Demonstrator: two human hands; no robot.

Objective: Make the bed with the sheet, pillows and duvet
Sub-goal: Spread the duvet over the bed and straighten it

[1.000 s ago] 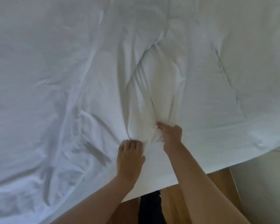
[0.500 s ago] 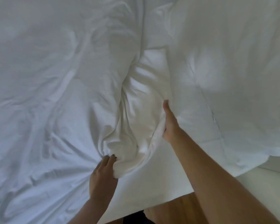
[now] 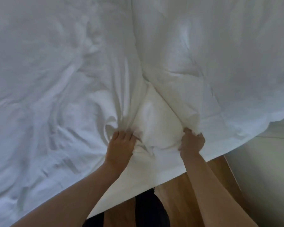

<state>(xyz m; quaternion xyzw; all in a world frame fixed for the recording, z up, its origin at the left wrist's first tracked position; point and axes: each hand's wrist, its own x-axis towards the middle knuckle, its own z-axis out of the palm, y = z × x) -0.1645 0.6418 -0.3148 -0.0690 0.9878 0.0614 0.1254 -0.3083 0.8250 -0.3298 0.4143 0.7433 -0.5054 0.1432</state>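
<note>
Nearest the camera, dark clothing [image 3: 152, 208] is seen at the bottom edge, standing on a wooden floor [image 3: 179, 190] that runs along the near side of the bed. To the right, a pale wall or panel [image 3: 261, 161] is met by the floor at a light strip.

Both bare forearms are stretched forward from the near edge. The left hand [image 3: 120, 145] is laid knuckles-up on the white fabric, its fingers curled into a bunch of cloth that is gripped at the bed's near edge. The right hand [image 3: 193, 142] is clenched round a fold of the same white duvet [image 3: 203, 63], just to the right of a raised pocket of fabric that is held between the two hands.

Beyond the hands the duvet is spread over the whole bed, its near edge hanging over the side above the floor. A deep crease is run away from the bunched pocket towards the far side. To the left the cloth is heavily wrinkled and shaded; to the right it is smoother and more brightly lit.
</note>
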